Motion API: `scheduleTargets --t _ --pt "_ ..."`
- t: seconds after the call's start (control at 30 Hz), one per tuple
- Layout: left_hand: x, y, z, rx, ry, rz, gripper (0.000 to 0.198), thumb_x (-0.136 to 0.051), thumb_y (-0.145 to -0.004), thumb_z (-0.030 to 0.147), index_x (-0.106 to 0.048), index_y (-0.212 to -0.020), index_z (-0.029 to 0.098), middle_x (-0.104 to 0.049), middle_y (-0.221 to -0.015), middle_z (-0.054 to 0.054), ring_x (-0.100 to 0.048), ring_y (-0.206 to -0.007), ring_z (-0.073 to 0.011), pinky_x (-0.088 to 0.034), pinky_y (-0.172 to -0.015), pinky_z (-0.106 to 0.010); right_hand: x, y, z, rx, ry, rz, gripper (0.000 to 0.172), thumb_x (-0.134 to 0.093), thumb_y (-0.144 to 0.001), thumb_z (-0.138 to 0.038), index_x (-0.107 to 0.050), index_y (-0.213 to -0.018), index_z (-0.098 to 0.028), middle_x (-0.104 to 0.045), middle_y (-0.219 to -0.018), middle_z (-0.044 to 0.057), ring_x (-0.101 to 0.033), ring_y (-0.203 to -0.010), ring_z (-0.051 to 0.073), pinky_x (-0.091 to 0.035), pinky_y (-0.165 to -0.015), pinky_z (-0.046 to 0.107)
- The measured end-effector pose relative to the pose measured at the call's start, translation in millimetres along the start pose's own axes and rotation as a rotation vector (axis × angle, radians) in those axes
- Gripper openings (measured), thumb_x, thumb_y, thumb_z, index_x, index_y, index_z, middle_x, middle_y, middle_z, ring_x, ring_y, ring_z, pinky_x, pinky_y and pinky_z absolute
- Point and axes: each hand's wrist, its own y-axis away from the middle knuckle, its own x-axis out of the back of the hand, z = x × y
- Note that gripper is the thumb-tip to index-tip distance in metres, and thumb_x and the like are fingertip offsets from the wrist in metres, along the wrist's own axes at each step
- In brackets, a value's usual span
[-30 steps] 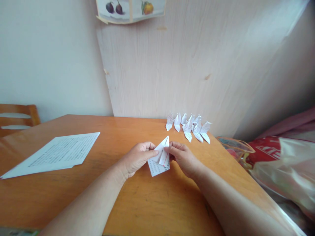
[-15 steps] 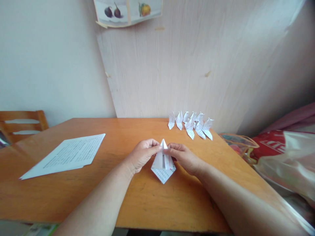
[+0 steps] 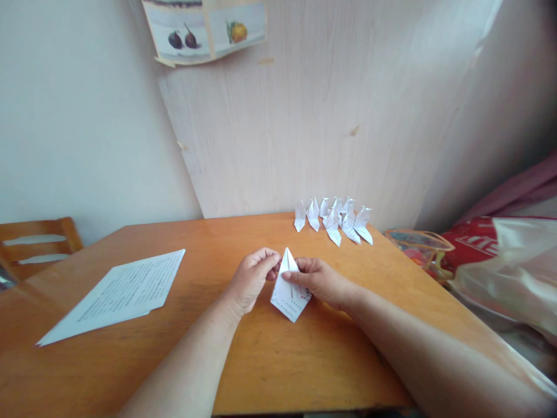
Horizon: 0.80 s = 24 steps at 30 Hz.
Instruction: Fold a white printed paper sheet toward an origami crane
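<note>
A partly folded white paper piece (image 3: 289, 290), printed with text, rests on the orange wooden table (image 3: 278, 360) with its point up. My left hand (image 3: 251, 278) pinches its upper left edge with curled fingers. My right hand (image 3: 319, 280) pinches the right side, thumb laid across the paper's middle. Both hands are closed on the paper.
Several finished folded paper shapes (image 3: 335, 220) stand in a row at the table's far edge by a wooden panel (image 3: 304, 116). A printed sheet (image 3: 122, 293) lies at the left. A wooden chair (image 3: 35, 247) stands far left; plastic bags (image 3: 491, 261) sit right.
The paper has turned from tilted to upright with its point up, and my right thumb now lies across it. The view shifted downward and a little to the right.
</note>
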Motion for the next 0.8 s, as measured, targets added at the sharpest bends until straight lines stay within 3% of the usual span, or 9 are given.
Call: scheduleTargets --t 0.3,0.8 --pt "2.2 -1 0 0.053 0.1 -0.079 0.02 -0.066 -0.081 0.035 -0.062 -0.076 0.016 -0.057 -0.067 0.001 -0.049 -0.06 -0.0107 -0.038 -0.06 -0.023 -2 5 -11 -0.052 -0.072 -0.047 0.026 -0.076 -0.074 -0.041 -0.068 -0.084 -0.018 -0.062 -0.066 -0.002 -0.052 -0.054 0.011 -0.038 -0.053 0.023" --pt "5.9 -1 -1 0.075 0.156 -0.146 0.018 -0.068 -0.084 0.033 -0.066 -0.083 0.014 -0.061 -0.073 -0.002 -0.051 -0.065 -0.0109 -0.04 -0.064 -0.024 -1 8 -13 -0.067 -0.041 -0.104 0.025 -0.074 -0.077 -0.038 -0.068 -0.09 -0.017 -0.063 -0.068 -0.001 -0.054 -0.056 0.011 -0.041 -0.055 0.023"
